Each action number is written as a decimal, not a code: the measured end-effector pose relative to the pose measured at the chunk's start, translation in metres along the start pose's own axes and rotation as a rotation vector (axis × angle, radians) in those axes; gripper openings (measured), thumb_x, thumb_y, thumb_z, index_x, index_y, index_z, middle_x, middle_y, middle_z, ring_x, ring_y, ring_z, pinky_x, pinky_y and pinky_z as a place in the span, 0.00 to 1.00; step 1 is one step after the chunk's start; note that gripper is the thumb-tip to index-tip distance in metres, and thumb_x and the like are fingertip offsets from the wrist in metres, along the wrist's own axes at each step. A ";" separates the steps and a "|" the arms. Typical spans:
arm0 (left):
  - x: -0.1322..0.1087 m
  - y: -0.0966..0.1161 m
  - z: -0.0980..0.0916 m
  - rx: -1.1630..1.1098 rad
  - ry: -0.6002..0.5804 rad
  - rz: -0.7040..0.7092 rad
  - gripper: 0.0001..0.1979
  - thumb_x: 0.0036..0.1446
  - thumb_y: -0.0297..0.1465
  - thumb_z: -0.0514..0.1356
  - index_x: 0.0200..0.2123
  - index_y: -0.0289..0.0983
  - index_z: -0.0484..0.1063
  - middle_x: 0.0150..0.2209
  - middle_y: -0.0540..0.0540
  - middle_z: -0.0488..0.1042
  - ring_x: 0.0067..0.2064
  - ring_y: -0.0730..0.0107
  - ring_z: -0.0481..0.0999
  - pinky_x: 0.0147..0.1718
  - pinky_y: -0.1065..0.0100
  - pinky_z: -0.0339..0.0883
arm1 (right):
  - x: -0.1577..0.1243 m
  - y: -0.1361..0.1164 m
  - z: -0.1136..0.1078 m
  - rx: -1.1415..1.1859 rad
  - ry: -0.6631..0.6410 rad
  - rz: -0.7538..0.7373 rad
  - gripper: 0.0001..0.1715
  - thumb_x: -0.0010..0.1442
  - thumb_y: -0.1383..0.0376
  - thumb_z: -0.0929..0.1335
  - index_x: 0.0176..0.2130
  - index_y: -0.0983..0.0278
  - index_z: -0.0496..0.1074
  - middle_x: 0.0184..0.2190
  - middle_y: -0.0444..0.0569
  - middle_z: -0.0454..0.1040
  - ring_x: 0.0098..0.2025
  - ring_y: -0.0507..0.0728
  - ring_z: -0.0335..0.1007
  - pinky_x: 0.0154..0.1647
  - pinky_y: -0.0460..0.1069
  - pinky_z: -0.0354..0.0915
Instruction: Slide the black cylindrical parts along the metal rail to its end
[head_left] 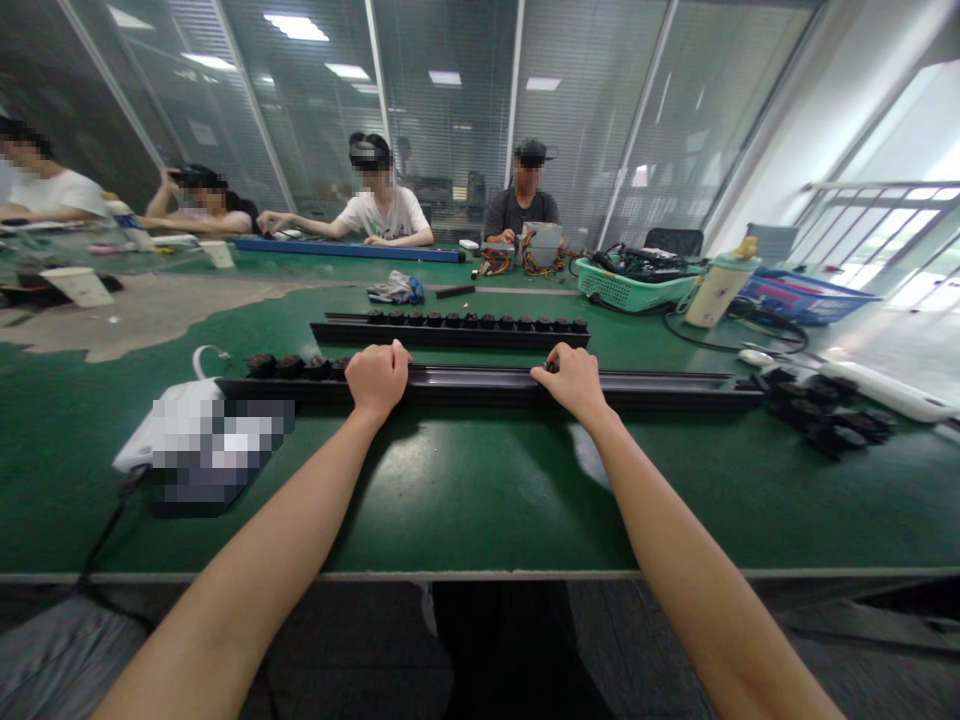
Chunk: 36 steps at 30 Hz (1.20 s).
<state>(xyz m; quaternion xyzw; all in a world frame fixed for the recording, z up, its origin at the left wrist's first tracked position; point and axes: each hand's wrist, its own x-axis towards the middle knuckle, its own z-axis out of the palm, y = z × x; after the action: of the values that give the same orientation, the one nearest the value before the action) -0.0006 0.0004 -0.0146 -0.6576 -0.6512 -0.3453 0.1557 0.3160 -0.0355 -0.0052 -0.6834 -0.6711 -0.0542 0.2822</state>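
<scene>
The near black rail is laid crosswise under the left hand and the right hand. The left is curled closed beside the row of black parts; any contents cannot be told. A small dark part is pinched in the right, over the rail.

The green table before me carries a long black channel near its front edge, with a second, shorter black channel lying just behind. By the worker's left sits a white box; toward the right, a heap of black parts. Farther back I spot a mint-green basket, a blue basket, a pale yellow bottle, a crumpled cloth and a paper cup.
</scene>
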 end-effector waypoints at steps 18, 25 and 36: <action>-0.001 0.000 0.000 -0.013 0.007 -0.002 0.32 0.72 0.40 0.40 0.36 0.39 0.85 0.36 0.37 0.81 0.40 0.56 0.78 0.40 0.60 0.62 | 0.001 0.004 -0.003 -0.038 0.020 0.025 0.13 0.59 0.55 0.67 0.36 0.62 0.71 0.36 0.56 0.78 0.44 0.66 0.70 0.49 0.57 0.59; -0.001 0.000 0.001 -0.011 0.018 0.007 0.33 0.72 0.40 0.40 0.36 0.39 0.85 0.35 0.38 0.81 0.39 0.56 0.78 0.39 0.60 0.61 | 0.001 0.004 -0.004 -0.041 0.018 0.033 0.13 0.59 0.55 0.68 0.36 0.62 0.72 0.36 0.57 0.78 0.44 0.67 0.70 0.49 0.57 0.60; 0.000 -0.001 0.003 0.008 0.025 0.003 0.32 0.71 0.40 0.41 0.36 0.39 0.85 0.36 0.38 0.81 0.39 0.56 0.78 0.38 0.60 0.61 | 0.002 0.006 -0.005 -0.054 0.014 0.047 0.13 0.59 0.55 0.68 0.36 0.63 0.72 0.36 0.57 0.79 0.45 0.67 0.71 0.49 0.58 0.60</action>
<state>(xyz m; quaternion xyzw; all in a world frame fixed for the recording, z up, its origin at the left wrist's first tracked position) -0.0009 0.0030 -0.0168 -0.6536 -0.6497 -0.3506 0.1669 0.3238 -0.0358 -0.0024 -0.7060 -0.6512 -0.0703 0.2693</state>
